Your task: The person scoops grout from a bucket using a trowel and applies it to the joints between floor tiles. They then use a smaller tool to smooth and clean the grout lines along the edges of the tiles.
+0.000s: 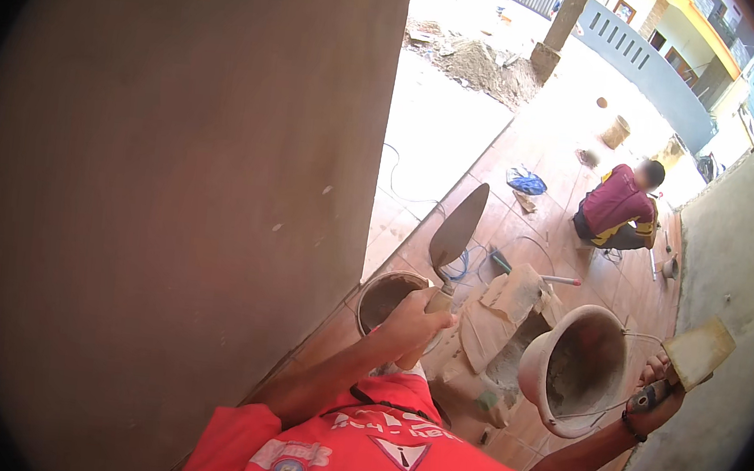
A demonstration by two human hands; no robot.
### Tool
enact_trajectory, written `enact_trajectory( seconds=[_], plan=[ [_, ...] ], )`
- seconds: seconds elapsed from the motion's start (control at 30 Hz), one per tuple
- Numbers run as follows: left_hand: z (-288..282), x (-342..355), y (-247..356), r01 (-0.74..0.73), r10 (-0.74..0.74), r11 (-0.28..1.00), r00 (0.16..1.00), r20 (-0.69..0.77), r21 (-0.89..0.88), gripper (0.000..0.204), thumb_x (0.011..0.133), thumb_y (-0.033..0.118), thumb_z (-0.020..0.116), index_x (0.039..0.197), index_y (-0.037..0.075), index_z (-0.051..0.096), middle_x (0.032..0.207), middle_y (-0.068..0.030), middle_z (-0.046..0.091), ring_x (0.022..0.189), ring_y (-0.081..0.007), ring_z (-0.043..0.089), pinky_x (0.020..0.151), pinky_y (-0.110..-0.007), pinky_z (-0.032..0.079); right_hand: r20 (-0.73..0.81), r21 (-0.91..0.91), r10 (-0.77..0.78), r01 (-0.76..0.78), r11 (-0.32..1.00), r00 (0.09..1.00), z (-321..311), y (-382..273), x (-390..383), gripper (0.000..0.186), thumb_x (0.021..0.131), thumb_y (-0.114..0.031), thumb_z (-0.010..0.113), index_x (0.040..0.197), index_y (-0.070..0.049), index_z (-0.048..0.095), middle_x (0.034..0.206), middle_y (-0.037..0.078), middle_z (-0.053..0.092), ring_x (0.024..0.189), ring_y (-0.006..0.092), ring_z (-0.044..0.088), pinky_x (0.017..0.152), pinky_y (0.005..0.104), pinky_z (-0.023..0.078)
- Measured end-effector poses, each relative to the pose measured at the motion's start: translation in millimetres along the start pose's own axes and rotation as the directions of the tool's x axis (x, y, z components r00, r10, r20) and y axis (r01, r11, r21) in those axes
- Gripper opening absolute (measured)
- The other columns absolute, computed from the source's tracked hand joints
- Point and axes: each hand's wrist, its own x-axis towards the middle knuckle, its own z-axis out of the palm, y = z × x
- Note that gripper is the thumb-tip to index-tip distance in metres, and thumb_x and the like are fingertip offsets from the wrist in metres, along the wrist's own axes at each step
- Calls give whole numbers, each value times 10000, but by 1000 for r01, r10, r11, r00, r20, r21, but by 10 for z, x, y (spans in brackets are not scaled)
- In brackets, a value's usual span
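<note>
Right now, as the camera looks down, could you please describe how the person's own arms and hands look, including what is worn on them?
Both arms come out of short red sleeves, leaving the forearms uncovered. The left hand and right hand wear no gloves. A thin, dark band circles the right wrist; I see none on the left.

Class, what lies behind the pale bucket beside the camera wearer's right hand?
Behind the pale bucket, tiled floor shows beyond its upper rim, and grey-smeared, light-brown sheeting shows to its left. Whatever lies directly behind the bucket is covered and cannot be seen.
</note>
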Motion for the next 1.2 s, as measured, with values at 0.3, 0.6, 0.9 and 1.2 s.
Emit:
enact_trajectory(
  seconds=[0.3,0.6,0.9,1.2],
  plan=[
    [-226,1383,382,-150,146,989,980,-134,-17,244,815,149,663,1013,16,611,914,-54,615,828,-139,567,749,-295,464,133,-87,75,-63,994,988,73,579,1414,354,870,-127,581,1122,65,423,914,100,414,729,150,389,528,230,329],
    [-511,3161,511,37,-109,979,926,-360,-201,197,813,139,663,965,41,584,839,-44,573,779,-134,552,704,-300,471,-200,-280,-38,-20,960,979,-100,1597,3272,294,927,-267,553,1081,-18,542,780,56,530,551,155,437,441,260,348],
    [-872,4182,1352,-82,-114,942,834,-540,-326,191,823,154,653,942,53,543,788,-45,558,654,-131,552,615,-278,489,-423,-391,18,-200,898,906,-719,2410,4818,343,954,-321,572,1122,-22,571,844,49,646,595,130,583,465,246,441],
    [-1751,4958,1709,-329,-4,893,676,-736,-306,201,808,163,676,942,74,555,788,-26,547,657,-114,534,600,-267,469,-344,-490,120,-287,823,931,-748,2969,5952,316,960,-366,553,1032,-62,594,699,13,606,532,102,547,449,233,416]
  ],
)
